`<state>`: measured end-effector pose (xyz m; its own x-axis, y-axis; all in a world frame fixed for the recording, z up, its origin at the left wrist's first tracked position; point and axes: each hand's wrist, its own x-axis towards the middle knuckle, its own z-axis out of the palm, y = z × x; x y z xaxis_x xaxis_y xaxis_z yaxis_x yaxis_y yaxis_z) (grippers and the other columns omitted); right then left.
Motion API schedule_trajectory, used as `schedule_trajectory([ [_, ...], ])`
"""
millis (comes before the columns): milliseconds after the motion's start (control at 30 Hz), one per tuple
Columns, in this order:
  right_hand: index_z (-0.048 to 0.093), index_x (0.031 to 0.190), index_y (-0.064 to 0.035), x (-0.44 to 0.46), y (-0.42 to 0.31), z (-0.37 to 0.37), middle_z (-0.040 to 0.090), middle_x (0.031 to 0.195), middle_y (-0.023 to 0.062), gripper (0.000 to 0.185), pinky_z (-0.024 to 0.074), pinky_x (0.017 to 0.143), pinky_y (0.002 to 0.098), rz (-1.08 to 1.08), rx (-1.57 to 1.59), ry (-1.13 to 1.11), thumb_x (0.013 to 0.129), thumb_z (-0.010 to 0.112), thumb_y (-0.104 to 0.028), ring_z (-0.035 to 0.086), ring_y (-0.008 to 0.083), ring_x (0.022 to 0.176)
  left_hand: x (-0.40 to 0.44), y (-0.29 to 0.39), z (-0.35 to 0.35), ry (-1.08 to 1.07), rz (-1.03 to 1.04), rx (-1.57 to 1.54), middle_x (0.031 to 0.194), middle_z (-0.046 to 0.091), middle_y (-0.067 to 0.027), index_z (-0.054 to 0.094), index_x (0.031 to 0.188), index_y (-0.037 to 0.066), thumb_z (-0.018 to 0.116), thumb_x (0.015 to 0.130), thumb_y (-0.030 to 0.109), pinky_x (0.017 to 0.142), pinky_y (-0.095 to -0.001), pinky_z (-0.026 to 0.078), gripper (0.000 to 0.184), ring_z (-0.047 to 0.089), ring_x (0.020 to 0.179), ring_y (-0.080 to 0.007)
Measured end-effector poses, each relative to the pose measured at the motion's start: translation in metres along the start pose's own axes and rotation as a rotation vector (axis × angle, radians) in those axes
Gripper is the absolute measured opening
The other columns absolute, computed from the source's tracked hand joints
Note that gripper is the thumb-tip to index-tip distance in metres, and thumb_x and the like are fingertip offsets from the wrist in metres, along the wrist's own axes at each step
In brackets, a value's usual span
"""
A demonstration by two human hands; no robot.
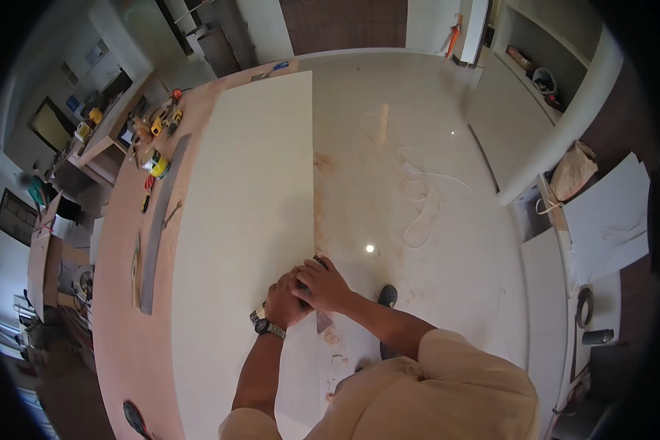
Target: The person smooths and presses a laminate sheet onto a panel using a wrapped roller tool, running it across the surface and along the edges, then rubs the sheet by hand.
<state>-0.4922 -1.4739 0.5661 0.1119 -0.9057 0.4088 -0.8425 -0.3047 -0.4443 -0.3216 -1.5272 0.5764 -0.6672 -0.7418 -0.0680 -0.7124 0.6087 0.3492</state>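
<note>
Head camera view shows both hands together low in the centre of the frame, at the right edge of a long, pale panel (249, 161). The left hand (284, 304) is closed around a dark hand tool (258, 314), and a watch (265, 327) sits on that wrist. Just beside it, touching it, the right hand (321, 284) also has its grip closed on the tool. Only the ends show past the fingers, so its exact kind cannot be told.

The panel lies flat on a reddish wooden desk (128, 345) and runs from the bottom of the frame to the upper centre. Along the desk's left part lie a long grey strip (165, 227), a wrench-like tool (172, 213) beside it, and a red-handled tool (148, 192). A yellow-labelled can (155, 163) stands near them, with yellow power tools (158, 126) farther up. A blue-handled tool (271, 71) rests at the desk's far end, and a black oval object (133, 418) sits at the lower left.

Right of the panel, a loose white cord (436, 209) curls over the pale floor (418, 95), and brown shavings (334, 337) are scattered near a dark shoe (389, 295). A brown bag (573, 172) stands on a ledge at the right. Another person (40, 192) in a green top is well apart, at the left edge.
</note>
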Motion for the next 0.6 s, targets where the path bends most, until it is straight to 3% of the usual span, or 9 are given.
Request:
schedule_trajectory([
  [100,0.071,0.106,-0.0065,0.065,0.047,0.007,0.072,0.116,0.01,0.04,0.042,0.107,0.0456,0.123,0.082,-0.158,0.1,0.061,-0.044,0.061,0.0263,0.121,0.059,-0.011,-0.006,0.006,0.004,-0.015,0.139,0.062,-0.0127,0.05,0.146,0.007,0.089,0.07,0.043,0.109,-0.0473,0.047,0.093,0.056,0.134,-0.0314],
  [200,0.071,0.1,-0.0066,0.107,0.083,0.015,0.073,0.106,0.0095,0.037,0.0414,0.104,0.044,0.114,0.016,-0.055,0.101,0.06,-0.042,0.063,0.0258,0.112,0.122,-0.023,-0.019,-0.013,0.025,0.027,0.136,0.063,-0.0114,0.053,0.141,0.007,0.09,0.069,0.041,0.109,-0.0464,0.047,0.088,0.057,0.131,-0.0312],
  [600,0.069,0.113,-0.0073,0.253,0.242,0.009,0.07,0.118,0.009,0.036,0.038,0.111,0.0441,0.158,0.0,-0.044,0.103,0.057,-0.04,0.059,0.026,0.123,0.338,-0.044,-0.054,-0.091,0.002,0.084,0.142,0.056,-0.0068,0.055,0.14,0.01,0.085,0.069,0.043,0.115,-0.0453,0.04,0.084,0.049,0.139,-0.0268],
])
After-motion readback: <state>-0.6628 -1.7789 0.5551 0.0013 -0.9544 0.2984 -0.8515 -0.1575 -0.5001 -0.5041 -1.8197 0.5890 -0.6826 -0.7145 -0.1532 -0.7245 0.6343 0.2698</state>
